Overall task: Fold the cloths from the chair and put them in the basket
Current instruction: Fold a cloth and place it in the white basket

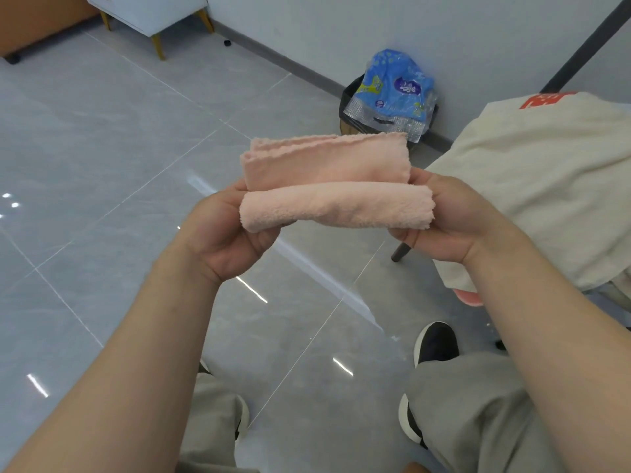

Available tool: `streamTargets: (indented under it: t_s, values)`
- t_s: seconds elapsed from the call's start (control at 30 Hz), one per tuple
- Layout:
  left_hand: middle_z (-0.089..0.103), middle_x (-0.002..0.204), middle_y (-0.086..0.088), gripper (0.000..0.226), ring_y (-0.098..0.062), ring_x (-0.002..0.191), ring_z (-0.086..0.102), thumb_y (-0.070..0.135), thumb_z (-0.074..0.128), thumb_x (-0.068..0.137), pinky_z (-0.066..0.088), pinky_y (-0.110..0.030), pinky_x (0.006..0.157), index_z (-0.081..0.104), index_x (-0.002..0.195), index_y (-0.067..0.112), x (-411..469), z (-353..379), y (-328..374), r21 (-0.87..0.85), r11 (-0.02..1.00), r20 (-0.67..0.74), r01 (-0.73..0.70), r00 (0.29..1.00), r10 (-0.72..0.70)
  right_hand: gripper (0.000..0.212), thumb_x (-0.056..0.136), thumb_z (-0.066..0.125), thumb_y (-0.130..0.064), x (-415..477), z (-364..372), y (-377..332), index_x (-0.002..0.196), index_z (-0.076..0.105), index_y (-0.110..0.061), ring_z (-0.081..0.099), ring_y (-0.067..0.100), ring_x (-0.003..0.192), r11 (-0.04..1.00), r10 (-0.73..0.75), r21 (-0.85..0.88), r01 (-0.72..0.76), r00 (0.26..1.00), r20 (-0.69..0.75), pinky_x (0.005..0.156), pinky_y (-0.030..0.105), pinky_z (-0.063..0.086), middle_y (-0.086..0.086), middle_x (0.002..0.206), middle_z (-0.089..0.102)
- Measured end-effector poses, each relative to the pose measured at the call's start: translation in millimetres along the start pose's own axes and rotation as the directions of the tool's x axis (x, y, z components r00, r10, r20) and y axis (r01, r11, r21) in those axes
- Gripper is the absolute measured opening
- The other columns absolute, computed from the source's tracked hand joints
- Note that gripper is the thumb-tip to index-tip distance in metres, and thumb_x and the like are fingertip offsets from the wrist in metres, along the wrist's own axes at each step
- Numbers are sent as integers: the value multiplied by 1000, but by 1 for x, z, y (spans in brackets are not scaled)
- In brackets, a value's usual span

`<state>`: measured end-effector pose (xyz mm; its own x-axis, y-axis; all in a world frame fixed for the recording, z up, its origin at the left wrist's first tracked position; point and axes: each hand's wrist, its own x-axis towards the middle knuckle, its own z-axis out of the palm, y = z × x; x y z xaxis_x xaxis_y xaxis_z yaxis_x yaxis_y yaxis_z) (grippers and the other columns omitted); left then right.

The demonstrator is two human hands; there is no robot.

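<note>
Cloth (327, 186) of fluffy pink terry, folded into a doubled band, hung mid-frame, its ends gripped by the left hand (222, 233) and right hand (450, 220). At right, cream fabric (529, 186) draped a chair (401, 252). Upper centre, a dark container (346, 100) held a crinkly blue plastic pack (392, 87).

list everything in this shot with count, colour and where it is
folded cloth: 1, pink, held up between both hands
large cloth: 1, cream with red print, draped at the right edge
second cloth: 1, pink, edge showing under the large cloth
chair leg: 1, dark, below the large cloth
plastic pack: 1, blue, in the container
container: 1, black, on the floor by the wall
cabinet: 1, white with gold legs, top left
shoes: 2, black with white soles, on the grey floor
left hand: 1, grips the folded cloth's left end
right hand: 1, grips its right end
</note>
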<state>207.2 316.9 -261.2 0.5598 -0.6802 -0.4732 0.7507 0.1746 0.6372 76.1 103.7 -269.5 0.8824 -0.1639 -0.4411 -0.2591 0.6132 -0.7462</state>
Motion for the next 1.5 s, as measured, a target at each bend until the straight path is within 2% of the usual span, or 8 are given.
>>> streamTargets:
  t_s: [0.2, 0.37, 0.57, 0.7, 0.93, 1.13, 1.37, 1.5]
  values:
    - [72, 80, -13, 51, -20, 63, 72, -11, 85, 35, 56, -18, 48, 77, 85, -4, 2, -6, 1, -275, 956, 194, 108, 979, -55, 43, 95, 33, 8, 2, -2, 1, 103, 70, -14, 60, 15, 64, 1000, -10, 26, 9, 1000, 30, 49, 19, 50, 6, 86, 67]
    - [71, 86, -14, 35, -23, 65, 72, -2, 59, 61, 56, -22, 47, 71, 94, -3, 6, -5, -4, -273, 957, 50, 94, 995, -84, 48, 86, 47, -5, 7, -3, 3, 133, 56, -10, 63, 17, 58, 991, 94, 91, -95, 995, 15, 45, 19, 53, 11, 87, 64]
    - [73, 86, -7, 40, -18, 61, 70, 40, 53, 96, 53, -21, 43, 70, 98, 4, 7, -2, -6, -75, 983, -121, 167, 977, -176, 27, 98, 43, -14, 6, -2, 3, 108, 67, -11, 61, 15, 55, 979, 205, 37, -203, 976, -77, 34, 17, 45, 8, 83, 66]
    - [68, 66, -5, 26, -15, 49, 64, 16, 50, 96, 49, -19, 40, 68, 82, 5, 6, 3, -9, 71, 971, -209, 228, 955, -209, 33, 96, 41, -3, 10, -8, 5, 96, 73, -7, 65, 19, 76, 985, 152, -64, -160, 982, -108, 36, 16, 41, 6, 109, 73]
    - [73, 95, -8, 23, -16, 72, 69, -1, 50, 87, 52, -25, 65, 68, 100, 7, 16, -15, -8, 252, 935, -268, 251, 946, -182, 41, 85, 38, 0, 8, -9, 7, 71, 76, -7, 63, 40, 104, 955, 42, -290, -69, 994, -97, 94, 46, 52, 26, 107, 68]
    - [75, 103, -16, 28, -23, 86, 75, -6, 47, 97, 62, -31, 75, 69, 112, 3, 19, -15, -16, 248, 950, -242, 188, 962, -127, 4, 92, 66, -11, 18, -8, 17, 88, 64, -10, 64, 31, 99, 955, 5, -288, -71, 974, -226, 90, 41, 53, 17, 107, 67]
    - [72, 113, -16, 42, -29, 101, 72, -17, 53, 88, 61, -35, 81, 70, 117, 9, 18, -12, -16, 322, 938, -175, 126, 982, -72, 57, 85, 53, 22, 14, -14, 14, 129, 54, -15, 69, 38, 102, 987, 125, -65, -147, 955, -268, 80, 44, 60, 21, 121, 68]
    - [73, 105, -14, 34, -26, 94, 73, -16, 57, 88, 59, -36, 88, 75, 104, 7, 19, -11, -21, 393, 917, -231, 68, 972, 27, 40, 89, 54, 13, 11, -17, 13, 125, 60, -2, 66, 34, 114, 971, 216, -44, -234, 942, -257, 86, 41, 59, 21, 126, 66]
